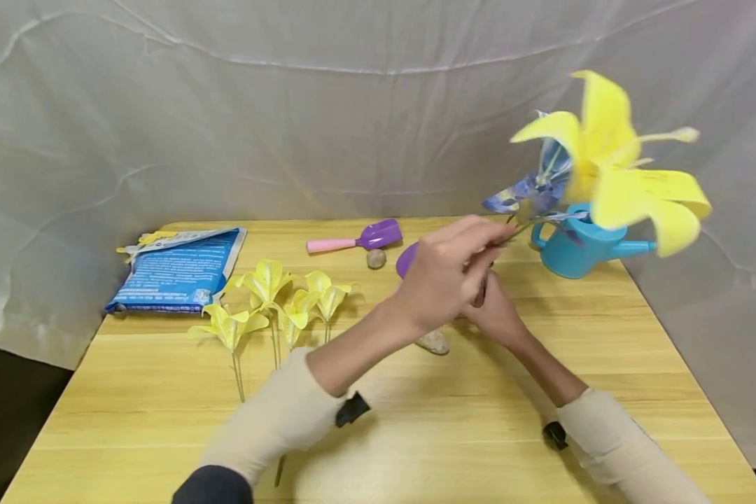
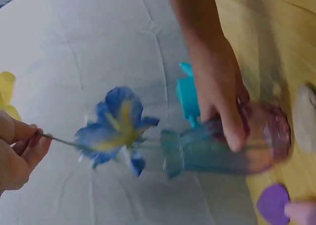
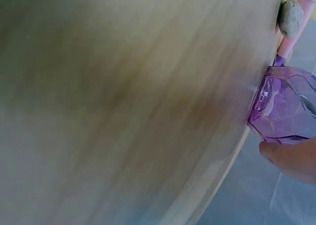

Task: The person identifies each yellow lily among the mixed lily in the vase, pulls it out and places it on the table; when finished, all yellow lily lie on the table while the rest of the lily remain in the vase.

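My left hand [image 1: 450, 269] pinches the thin stem of a yellow artificial lily [image 1: 605, 161]. In the left wrist view that stem runs from the fingertips past a blue artificial flower [image 2: 116, 121] in line with the vase mouth; whether its tip is inside, I cannot tell. My right hand [image 2: 222, 94] grips the glass vase [image 2: 261, 136], pinkish at the base and bluish at the neck. Blue flowers [image 1: 535, 189] stand out of the vase. In the head view the hands mostly hide the vase; the right wrist view shows its faceted purple base [image 3: 286, 104] beside a thumb.
Several yellow lilies [image 1: 264, 283] lie at the left, by a blue packet [image 1: 176, 269]. A purple scoop [image 1: 378, 234] with pink handle and a round stone [image 1: 376, 259] lie at the back. A blue watering can [image 1: 570, 252] stands back right. Another stone [image 1: 435, 343] is near the hands.
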`<state>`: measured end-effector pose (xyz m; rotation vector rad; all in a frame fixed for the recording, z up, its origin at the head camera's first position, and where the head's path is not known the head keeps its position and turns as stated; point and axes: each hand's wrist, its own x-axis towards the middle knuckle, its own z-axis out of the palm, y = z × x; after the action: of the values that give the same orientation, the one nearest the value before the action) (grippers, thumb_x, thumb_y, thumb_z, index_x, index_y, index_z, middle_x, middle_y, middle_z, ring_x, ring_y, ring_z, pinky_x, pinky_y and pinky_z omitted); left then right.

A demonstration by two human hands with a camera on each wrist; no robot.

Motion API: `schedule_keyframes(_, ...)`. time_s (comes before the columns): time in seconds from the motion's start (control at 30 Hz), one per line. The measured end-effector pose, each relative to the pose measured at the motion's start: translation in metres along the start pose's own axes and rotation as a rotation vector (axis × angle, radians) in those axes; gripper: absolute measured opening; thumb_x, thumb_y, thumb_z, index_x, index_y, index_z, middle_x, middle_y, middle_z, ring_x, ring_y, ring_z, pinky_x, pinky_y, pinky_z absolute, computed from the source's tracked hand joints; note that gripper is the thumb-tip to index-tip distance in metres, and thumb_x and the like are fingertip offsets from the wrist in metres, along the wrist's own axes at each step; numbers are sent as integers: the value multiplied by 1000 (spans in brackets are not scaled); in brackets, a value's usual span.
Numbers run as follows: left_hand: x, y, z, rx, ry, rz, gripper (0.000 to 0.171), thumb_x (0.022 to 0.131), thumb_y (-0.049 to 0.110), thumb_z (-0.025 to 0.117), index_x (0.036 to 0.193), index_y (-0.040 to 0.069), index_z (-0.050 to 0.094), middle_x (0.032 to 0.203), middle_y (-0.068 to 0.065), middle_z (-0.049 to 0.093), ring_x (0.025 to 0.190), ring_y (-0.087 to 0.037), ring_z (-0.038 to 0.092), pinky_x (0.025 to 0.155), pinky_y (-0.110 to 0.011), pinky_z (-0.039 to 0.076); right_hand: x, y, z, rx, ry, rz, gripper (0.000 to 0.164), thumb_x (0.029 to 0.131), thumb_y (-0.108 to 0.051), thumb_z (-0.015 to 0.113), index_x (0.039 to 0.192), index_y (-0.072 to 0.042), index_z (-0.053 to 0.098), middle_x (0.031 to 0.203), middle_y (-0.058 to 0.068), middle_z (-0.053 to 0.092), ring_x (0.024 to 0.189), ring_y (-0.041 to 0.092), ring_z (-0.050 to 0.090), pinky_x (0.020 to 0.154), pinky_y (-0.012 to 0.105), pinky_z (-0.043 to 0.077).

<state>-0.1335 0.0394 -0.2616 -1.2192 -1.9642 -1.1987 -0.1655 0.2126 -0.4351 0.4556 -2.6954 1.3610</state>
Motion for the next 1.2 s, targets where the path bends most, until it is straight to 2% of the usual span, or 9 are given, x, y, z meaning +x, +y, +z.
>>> schedule_keyframes(0.13,-20,3,-32,-94,-23,-149,24,80,-2,60,104,-2,60,89,-8,62,81,-7,57,69,-11,47,0,1,2,39,11,143,60,75,-44,65,113,-9,32,82,13,46,68,21,45,56,34,40)
schedule_keyframes(0.23,-39,1,-56,-187,-37,-321,25,78,-4,62,103,0,60,89,-7,62,82,-11,58,68,-17,50,0,1,2,25,10,198,77,73,-47,66,127,-9,27,103,16,49,89,27,50,67,38,44)
schedule_keyframes(0.37,-70,-4,-90,-231,-43,-553,18,80,1,62,98,2,61,91,-6,63,80,-14,60,66,-23,52,-1,0,1,0,0,240,87,72,-52,64,134,-8,21,122,17,42,110,31,44,84,45,41)
schedule_keyframes(0.53,-113,-11,-121,-271,-47,-750,14,84,7,59,95,0,59,87,-9,62,76,-24,60,65,-29,53,-1,-2,0,18,2,225,89,72,-49,65,135,-8,18,127,18,38,115,33,39,91,47,37)
schedule_keyframes(0.63,-140,-12,-132,-319,-52,-851,16,85,7,57,97,-4,55,88,-13,61,79,-30,60,67,-31,53,-1,-2,1,30,4,214,89,72,-48,66,136,-9,18,125,17,38,114,32,40,88,46,38)
schedule_keyframes(0.8,-183,-9,-151,-358,-15,-1009,25,86,10,56,100,-8,48,92,-22,59,84,-28,61,72,-32,52,0,-1,2,53,3,208,87,72,-48,67,135,-10,20,123,14,40,111,30,43,86,43,41)
schedule_keyframes(0.93,-213,-8,-161,-378,-7,-1088,24,87,8,54,97,-11,43,93,-26,58,86,-29,61,75,-32,50,0,-2,1,51,-5,205,87,73,-47,66,136,-10,18,121,16,40,108,30,44,84,42,41)
schedule_keyframes(1.07,-233,-12,-165,-363,-41,-1168,18,86,1,52,97,-12,44,92,-27,58,87,-32,60,75,-33,50,0,-3,0,44,4,192,86,74,-45,66,135,-8,19,118,17,41,103,31,45,79,41,41)
schedule_keyframes(1.2,-245,-20,-166,-335,-76,-1240,17,85,-6,50,99,-12,44,94,-29,57,87,-35,59,74,-34,51,0,-2,0,63,5,181,86,73,-45,67,135,-9,19,123,15,39,109,31,43,84,43,41)
